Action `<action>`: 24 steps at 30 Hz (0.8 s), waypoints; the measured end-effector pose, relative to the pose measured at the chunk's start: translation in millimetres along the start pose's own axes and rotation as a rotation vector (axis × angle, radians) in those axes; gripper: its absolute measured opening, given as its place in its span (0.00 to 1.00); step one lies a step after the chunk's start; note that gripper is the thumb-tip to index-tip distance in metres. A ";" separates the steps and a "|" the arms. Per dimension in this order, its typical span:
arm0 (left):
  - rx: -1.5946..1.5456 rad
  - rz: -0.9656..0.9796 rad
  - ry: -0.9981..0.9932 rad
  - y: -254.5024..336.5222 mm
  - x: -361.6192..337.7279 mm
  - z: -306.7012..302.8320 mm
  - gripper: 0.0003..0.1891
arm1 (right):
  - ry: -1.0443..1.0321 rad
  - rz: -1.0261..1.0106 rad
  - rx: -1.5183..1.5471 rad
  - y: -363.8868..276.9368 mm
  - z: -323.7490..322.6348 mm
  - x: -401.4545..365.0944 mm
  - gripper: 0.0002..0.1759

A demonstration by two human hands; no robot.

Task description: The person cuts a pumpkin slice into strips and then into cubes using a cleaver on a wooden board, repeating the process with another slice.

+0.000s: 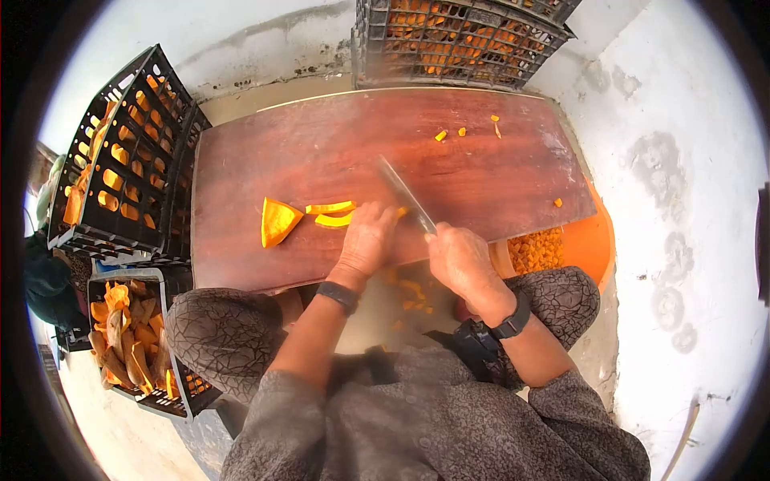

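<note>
My right hand (461,260) is wrapped round the handle of a knife (407,192), its blade slanting up and to the left over the reddish wooden board (337,144). Close to the blade, my left hand (370,236) presses down on a pumpkin strip, whose orange end shows between the fingers and the knife. Two more pumpkin strips (333,218) lie just left of that hand. Farther left sits a thick pumpkin wedge (279,221). Fingertips of my left hand are partly hidden.
Black crates (128,160) of pumpkin pieces stand at the left, another crate (465,44) behind the board. A lower crate (132,337) holds peel-like pieces. Diced pumpkin (536,250) fills an orange tub (589,240) under the board's right edge. Small bits (441,135) lie on the board.
</note>
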State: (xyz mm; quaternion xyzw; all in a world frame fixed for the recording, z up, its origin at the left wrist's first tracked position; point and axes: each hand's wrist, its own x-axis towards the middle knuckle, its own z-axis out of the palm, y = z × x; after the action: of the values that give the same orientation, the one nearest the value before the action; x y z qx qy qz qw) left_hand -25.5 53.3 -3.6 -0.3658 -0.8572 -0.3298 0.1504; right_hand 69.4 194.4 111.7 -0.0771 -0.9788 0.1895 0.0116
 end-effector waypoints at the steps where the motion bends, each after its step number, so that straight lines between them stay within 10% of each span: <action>1: -0.019 0.000 -0.010 -1.3 -0.5 1.4 0.08 | -0.018 0.015 0.010 -2.5 -1.4 0.5 0.14; 24: 0.013 0.014 -0.030 5.6 -9.0 -10.4 0.18 | -0.054 0.064 0.000 11.0 25.5 22.6 0.11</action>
State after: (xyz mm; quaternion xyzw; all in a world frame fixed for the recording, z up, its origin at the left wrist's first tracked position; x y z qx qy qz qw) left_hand -15.1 44.4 2.1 -0.3756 -0.8590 -0.3176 0.1421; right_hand 47.4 198.6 83.8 -0.1030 -0.9758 0.1919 -0.0209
